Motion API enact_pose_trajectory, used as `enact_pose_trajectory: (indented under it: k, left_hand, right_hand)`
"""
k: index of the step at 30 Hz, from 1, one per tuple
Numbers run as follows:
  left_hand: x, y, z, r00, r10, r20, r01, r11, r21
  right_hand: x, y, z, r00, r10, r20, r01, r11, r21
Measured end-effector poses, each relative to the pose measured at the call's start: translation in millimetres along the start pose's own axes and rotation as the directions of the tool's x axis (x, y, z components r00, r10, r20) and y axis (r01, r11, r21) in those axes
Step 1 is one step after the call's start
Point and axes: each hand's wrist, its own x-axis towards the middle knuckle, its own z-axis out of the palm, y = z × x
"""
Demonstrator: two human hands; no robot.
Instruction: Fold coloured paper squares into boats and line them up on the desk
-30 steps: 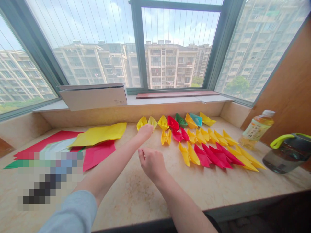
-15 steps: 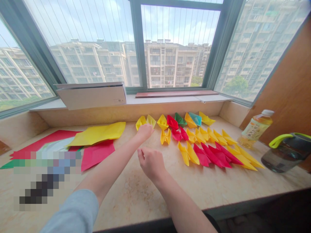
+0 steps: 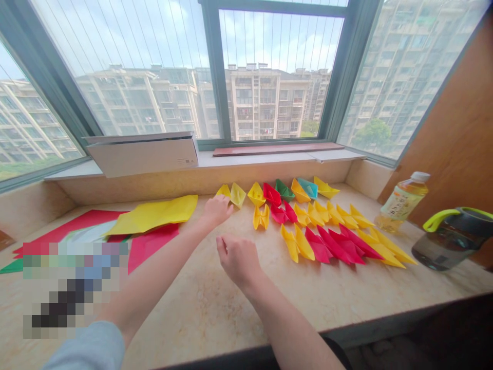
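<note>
My left hand [image 3: 217, 209] reaches to the back of the counter, its fingers loosely bent and a little apart. It is in front of a yellow paper boat [image 3: 223, 190] and covers its lower part; whether it touches the boat is unclear. Just right of its fingers is a pale yellow paper boat [image 3: 238, 196], standing free. My right hand [image 3: 239, 258] rests nearer to me over the bare stone, fingers curled in and thumb against them, with nothing showing in it. To the right, rows of folded paper include a red boat [image 3: 271, 195], a green boat [image 3: 284, 190] and yellow pieces [image 3: 261, 218].
Yellow paper sheets [image 3: 154, 215] and red sheets [image 3: 154, 247] lie at the left, near a pixelated patch. A drink bottle [image 3: 402, 203] and a dark jug [image 3: 450, 241] with a lime handle stand at the right. A white box [image 3: 144, 155] sits on the window ledge.
My left hand has moved left and slightly toward me, off the pale yellow boat, which is now in plain view. My right hand has hardly moved.
</note>
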Motion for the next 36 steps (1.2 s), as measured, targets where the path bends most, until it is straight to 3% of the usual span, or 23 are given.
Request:
enact_pose_trajectory:
  k: [7, 16, 21, 25, 30, 36]
  left_hand:
    - [-16.4, -38.0, 10.9, 0.998, -0.048, 0.028, 0.049, 0.999, -0.017]
    - [-13.6, -39.1, 26.2, 0.998, -0.061, 0.021, 0.062, 0.997, -0.049]
    - [-24.8, -42.0, 14.0, 0.999, -0.054, -0.009, 0.054, 0.998, -0.014]
    - [-51.7, -62.6, -18.1, 0.997, -0.066, 0.029, 0.065, 0.997, 0.04]
    - [-111.0, -100.0, -52.1, 0.982, -0.14, 0.13, 0.13, 0.988, 0.083]
    - [-178.8, -123.7, -35.3, 0.94, -0.236, 0.245, 0.219, 0.971, 0.092]
  right_hand:
    - [-0.2, 0.8, 2.2, 1.0, 0.011, 0.007, -0.011, 1.0, -0.025]
    - [-0.1, 3.5, 5.1, 1.0, 0.025, 0.01, -0.025, 0.999, -0.033]
    - [-0.1, 4.7, 4.2, 1.0, 0.028, 0.009, -0.027, 0.999, -0.042]
    - [0.4, 5.9, 3.5, 0.999, 0.032, 0.015, -0.031, 0.998, -0.051]
    - [0.4, 7.7, 4.1, 0.999, 0.049, 0.016, -0.049, 0.998, -0.03]
    - [-0.4, 11.0, 6.1, 0.996, 0.089, 0.018, -0.09, 0.994, 0.054]
